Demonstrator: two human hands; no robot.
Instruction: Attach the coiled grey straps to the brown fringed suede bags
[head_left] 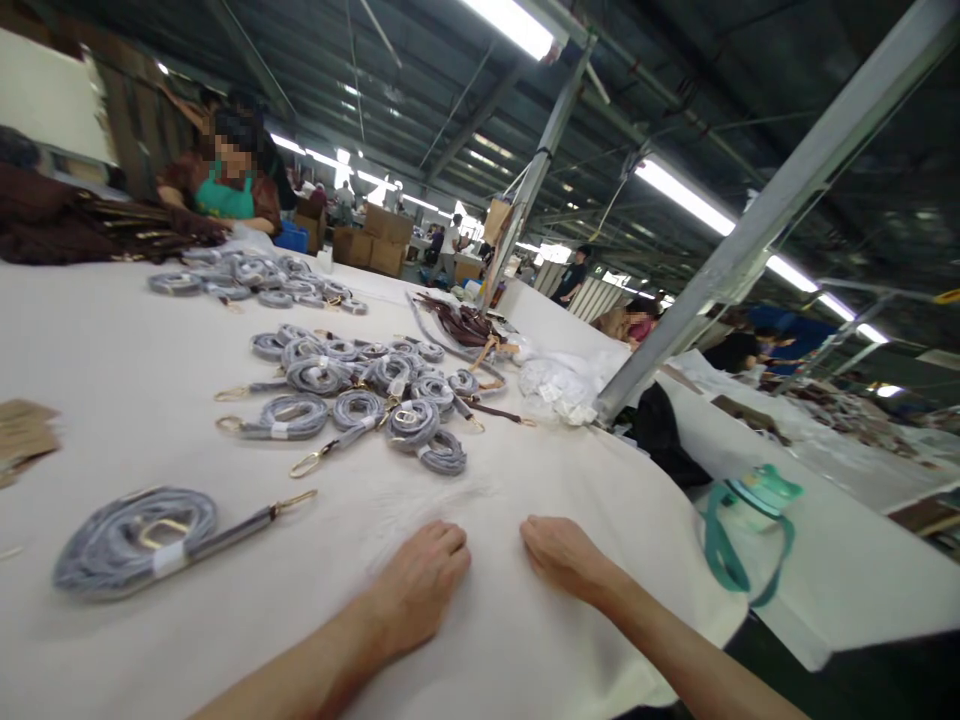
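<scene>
My left hand rests low over the white tabletop with its fingers curled in. A faint, wrinkled sheet of clear plastic film lies just beyond it and runs up to those fingers. Facing it across a small gap, my right hand is also closed, knuckles toward the left; what its fingers hold, if anything, is hidden. Left of my hands lies a coiled grey strap with a white paper band and a gold clasp pointing right. Farther off is a pile of similar coiled straps, each banded, with gold clasps.
Another group of coils lies at the back left. Brown straps and crumpled plastic bags sit near a metal post. A teal-strapped clear item is at right. Brown paper pieces lie left. A co-worker stands behind.
</scene>
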